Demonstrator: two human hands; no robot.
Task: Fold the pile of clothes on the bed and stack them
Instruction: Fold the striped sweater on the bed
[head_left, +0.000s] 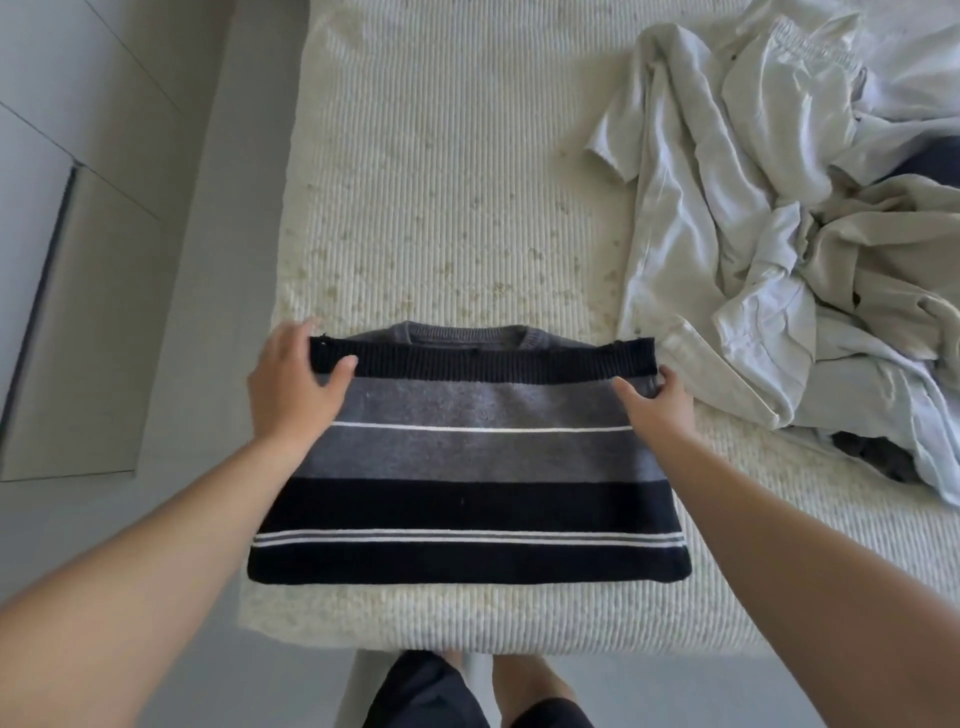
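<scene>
Head view, ribbed cream bed (441, 156), grey floor (104, 260), both hands' fingers (343, 366) pinching sweater (467, 467) hem

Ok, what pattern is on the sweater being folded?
Wide black and grey bands with thin white stripes on the sweater, seen in the head view.

This is a bedroom in a home, because there is a big bed (441, 182) with a bumpy cream cover, a messy pile of clothes (789, 218) on its right side, and a plain gray floor (104, 156) on the left.
</scene>
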